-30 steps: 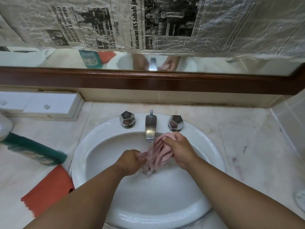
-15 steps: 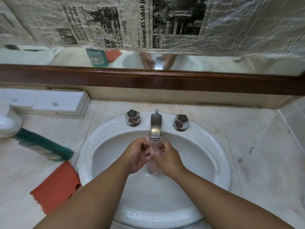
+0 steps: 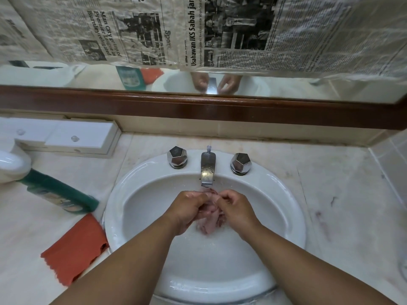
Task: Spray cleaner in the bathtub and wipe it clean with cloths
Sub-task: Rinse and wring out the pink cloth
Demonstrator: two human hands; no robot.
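We see a wet pink cloth [image 3: 209,224] bunched below the tap [image 3: 207,170], with an orange cloth [image 3: 74,249] flat and a green bottle [image 3: 58,192] lying near the counter's [image 3: 330,194] left edge.

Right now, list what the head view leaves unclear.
Pink cloth: mostly covered by the left hand and right hand gripping it; its size is unclear.
Green bottle: upper end hidden behind a white object cut by the left edge; label blurred.
Bathtub: outside the head view.
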